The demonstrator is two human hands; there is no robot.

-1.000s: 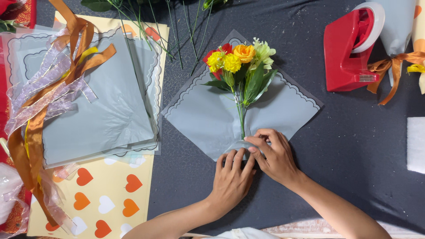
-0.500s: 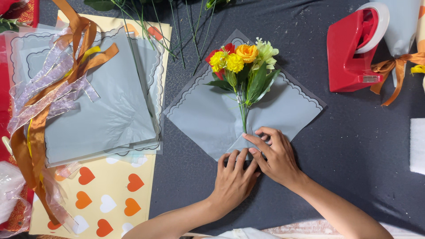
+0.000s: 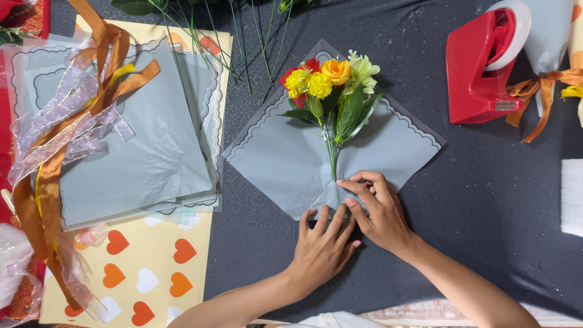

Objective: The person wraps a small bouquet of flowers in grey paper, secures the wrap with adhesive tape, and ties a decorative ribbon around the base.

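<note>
A small bunch of flowers, yellow, orange, red and pale green with green leaves, lies on a grey square of wrapping paper set like a diamond on the dark table. My right hand pinches the paper's lower folds together at the foot of the stems. Just left of it, my left hand presses flat on the paper's bottom corner with fingers spread.
A stack of grey sheets lies at the left under orange and clear ribbons. Cream paper with hearts is below it. A red tape dispenser stands top right beside a wrapped cone with an orange bow. Loose stems lie at the top.
Both hands stay at the paper's lower corner; the right fingers have gathered the fold a little tighter at the stems. The view has shifted slightly.
</note>
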